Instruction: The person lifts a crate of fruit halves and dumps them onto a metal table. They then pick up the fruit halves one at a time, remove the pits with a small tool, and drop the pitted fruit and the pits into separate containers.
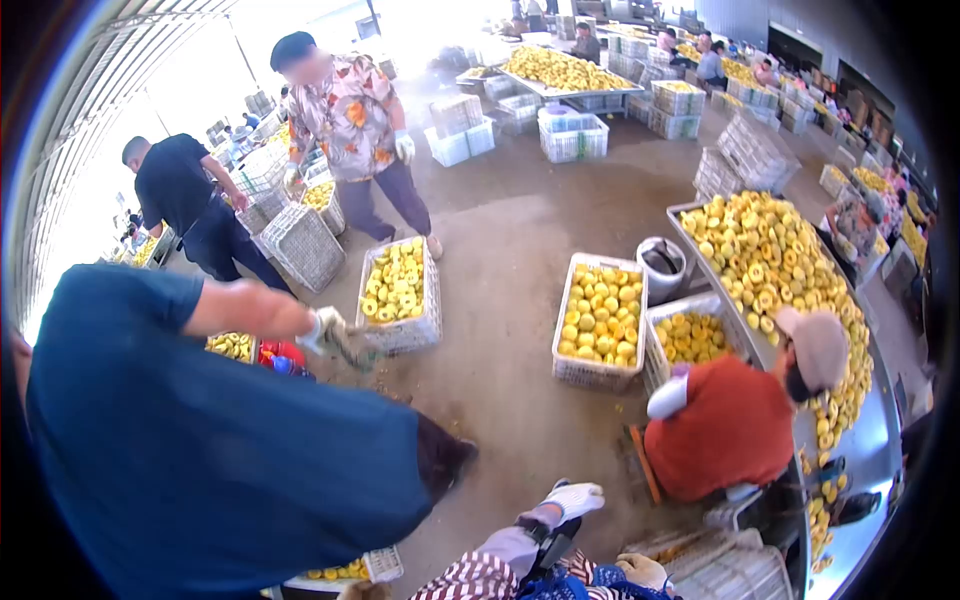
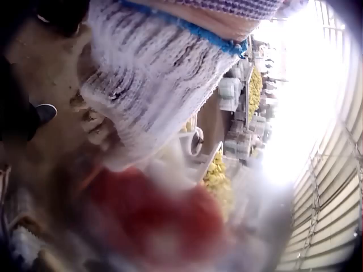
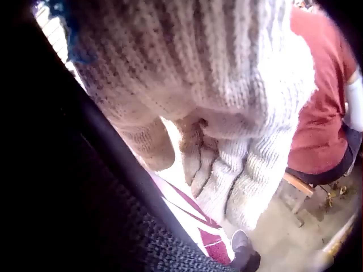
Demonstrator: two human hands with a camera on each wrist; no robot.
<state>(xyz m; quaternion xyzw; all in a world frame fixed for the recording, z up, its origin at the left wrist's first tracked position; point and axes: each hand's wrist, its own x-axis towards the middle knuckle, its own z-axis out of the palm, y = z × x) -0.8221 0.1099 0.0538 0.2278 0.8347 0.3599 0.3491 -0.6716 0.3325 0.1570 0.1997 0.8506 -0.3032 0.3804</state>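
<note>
My left hand (image 1: 575, 497), in a white knit glove, reaches forward over the floor at the bottom centre of the head view. In the left wrist view its fingers (image 2: 96, 127) hang loosely bent, with nothing held. Lower down, near my body, is my right hand (image 1: 645, 571), also gloved. Its fingers (image 3: 238, 170) curl loosely in the right wrist view and hold nothing. Nearest the hands are a stacked white plastic crate (image 1: 735, 572) and a seated person in a red top (image 1: 720, 430). Ahead stands a white crate (image 1: 590, 374) full of yellow fruit.
A person in dark blue (image 1: 220, 430) bends close on the left. Another crate of cut fruit (image 1: 400, 335) stands on the floor near a person in a flowered shirt (image 1: 350, 115). A metal table (image 1: 868, 505) heaped with fruit runs along the right.
</note>
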